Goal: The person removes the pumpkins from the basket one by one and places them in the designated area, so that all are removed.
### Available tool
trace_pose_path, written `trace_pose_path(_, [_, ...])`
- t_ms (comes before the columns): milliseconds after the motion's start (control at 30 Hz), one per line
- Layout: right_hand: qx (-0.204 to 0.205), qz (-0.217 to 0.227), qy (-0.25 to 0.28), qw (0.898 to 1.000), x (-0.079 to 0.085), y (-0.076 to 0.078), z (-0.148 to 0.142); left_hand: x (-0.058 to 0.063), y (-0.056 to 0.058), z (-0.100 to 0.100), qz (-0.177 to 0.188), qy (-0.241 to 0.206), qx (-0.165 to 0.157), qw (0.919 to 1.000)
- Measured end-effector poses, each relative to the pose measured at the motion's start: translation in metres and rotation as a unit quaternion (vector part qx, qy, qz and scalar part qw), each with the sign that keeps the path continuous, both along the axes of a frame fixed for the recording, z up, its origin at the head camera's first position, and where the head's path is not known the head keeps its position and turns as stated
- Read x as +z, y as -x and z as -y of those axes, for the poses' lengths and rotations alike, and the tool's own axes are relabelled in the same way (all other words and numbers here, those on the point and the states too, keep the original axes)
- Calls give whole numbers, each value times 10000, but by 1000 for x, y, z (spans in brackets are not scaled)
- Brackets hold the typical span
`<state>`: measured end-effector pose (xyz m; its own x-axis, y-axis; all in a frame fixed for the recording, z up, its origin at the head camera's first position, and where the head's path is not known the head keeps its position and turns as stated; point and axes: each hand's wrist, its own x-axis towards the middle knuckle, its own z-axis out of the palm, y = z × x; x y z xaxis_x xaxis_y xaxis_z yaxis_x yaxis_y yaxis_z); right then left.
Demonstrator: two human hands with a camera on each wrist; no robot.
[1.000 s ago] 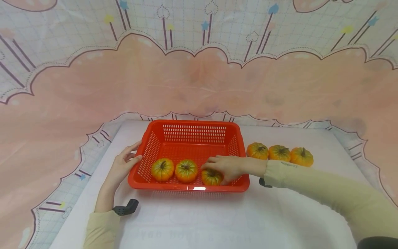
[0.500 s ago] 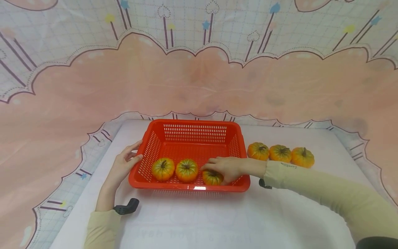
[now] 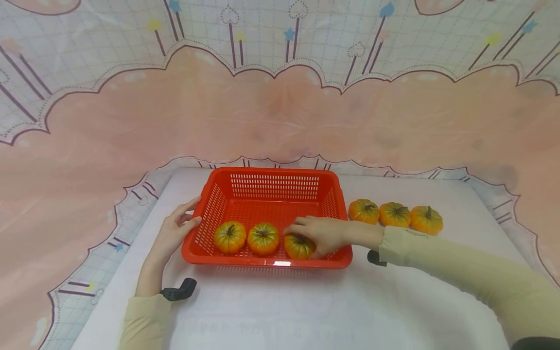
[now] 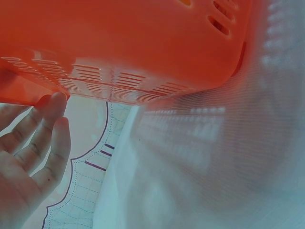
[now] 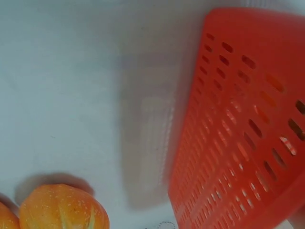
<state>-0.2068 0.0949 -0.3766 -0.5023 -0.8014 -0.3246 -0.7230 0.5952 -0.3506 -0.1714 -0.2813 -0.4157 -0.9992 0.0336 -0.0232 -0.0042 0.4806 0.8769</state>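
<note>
Behind everything hangs a pink and white cloth backdrop [image 3: 280, 121] with printed candles. Before it is a white-covered table [image 3: 262, 306], and on this stands a red rectangular plastic basket with slotted walls [image 3: 271, 171]. My left hand [image 3: 172, 232] touches the basket's left side at the rim, fingers rather extended, not clenched. My right hand [image 3: 325, 235] is inside, its fingers curled over a small orange-yellow ribbed pumpkin [image 3: 299, 248] in the near right part. To me the work seems about half way: together with this one, two more pumpkins [image 3: 263, 238] make a row inside, while three outer pumpkins [image 3: 394, 214] lie on the table, right of the basket. My fingers cover part of the held pumpkin's top, and I cannot tell if it rests fully on the basket floor. The right-wrist view cuts off the outer pumpkins and hides my grip.
</note>
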Motion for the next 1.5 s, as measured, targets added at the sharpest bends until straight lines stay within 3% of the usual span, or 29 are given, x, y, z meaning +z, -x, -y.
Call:
trace_pose_path(567, [-395, -305, 700, 9963, 26, 1, -8, -2, 1, 0, -42, 50, 32, 10000])
trace_pose_path(1033, [-902, -335, 1325, 9865, 32, -3, -22, -2, 2, 1, -41, -49, -16, 10000])
trace_pose_path(1500, [-1451, -244, 1895, 9708, 26, -13, -39, -3, 2, 1, -28, 19, 6, 10000])
